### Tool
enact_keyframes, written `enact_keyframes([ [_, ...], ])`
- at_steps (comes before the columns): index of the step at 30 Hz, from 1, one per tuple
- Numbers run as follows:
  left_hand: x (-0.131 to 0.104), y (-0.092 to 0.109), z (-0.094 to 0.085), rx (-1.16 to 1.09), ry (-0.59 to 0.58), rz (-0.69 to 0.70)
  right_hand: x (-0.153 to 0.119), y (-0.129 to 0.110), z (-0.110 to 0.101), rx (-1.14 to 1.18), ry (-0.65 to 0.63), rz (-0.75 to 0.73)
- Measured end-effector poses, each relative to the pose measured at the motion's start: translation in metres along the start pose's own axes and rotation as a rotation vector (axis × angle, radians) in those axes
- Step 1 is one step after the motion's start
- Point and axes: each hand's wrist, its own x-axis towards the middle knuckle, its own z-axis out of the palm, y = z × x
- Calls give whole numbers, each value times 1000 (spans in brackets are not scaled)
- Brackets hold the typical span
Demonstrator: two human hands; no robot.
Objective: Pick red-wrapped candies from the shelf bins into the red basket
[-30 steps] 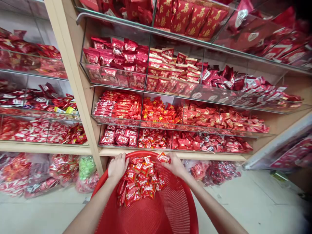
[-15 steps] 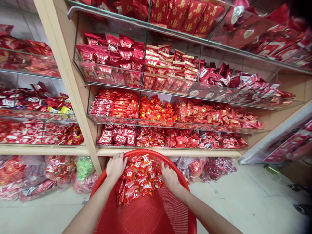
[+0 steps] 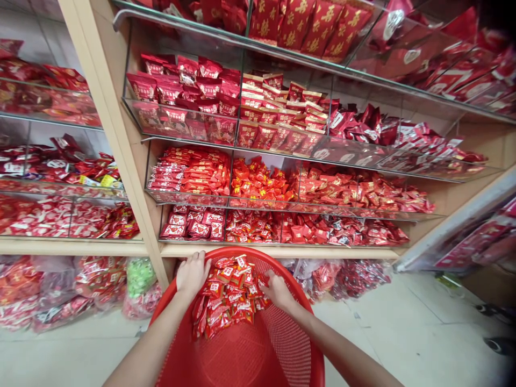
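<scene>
A large red perforated basket [image 3: 237,357] stands tilted in front of the shelves, with a heap of small red and gold packets [image 3: 229,301] piled against its far side. My left hand [image 3: 193,274] is wrapped over the basket's upper left rim, fingers bent outward. Inside the basket, at the right edge of the heap, is my right hand [image 3: 276,289]; its fingers are curled close to the packets, and whatever they pinch is too small to make out.
Glass-fronted shelves [image 3: 193,200] full of red packets rise beyond the basket. Stuffed plastic bags [image 3: 100,279] lie under the left shelves, and more bags [image 3: 342,277] under the right ones. Pale floor tiles [image 3: 395,322] extend at the right.
My right hand has shifted slightly within the basket, its fingers a little lower and further left. My left hand stays on the rim.
</scene>
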Motion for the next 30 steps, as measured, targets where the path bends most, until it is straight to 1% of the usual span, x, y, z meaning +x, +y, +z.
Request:
enact_keyframes([
  [3,0,0,0,0,8,2,3,4,7,24,-2,-5],
  [7,0,0,0,-8,7,-2,1,5,8,-24,-64,-46],
  [10,-1,-1,1,-14,9,-5,2,-1,-3,-55,-48,-59],
  [13,-1,-2,1,-20,1,-12,10,-13,-26,-100,40,-121],
  [17,-1,-1,1,-20,-7,-17,41,-34,-62,-176,176,-214],
  [20,-1,-2,1,-14,-1,-12,73,-48,-77,-346,212,-177],
  [22,-1,-2,1,-12,5,-7,92,-55,-79,-418,196,-135],
  [25,-2,-2,-1,-13,4,-5,115,-61,-72,-459,167,-92],
  [27,-2,-2,-3,-21,-10,-11,125,-62,-67,-488,151,-67],
  [30,-3,-2,-4,-34,-34,-24,130,-63,-65,-520,139,-55],
])
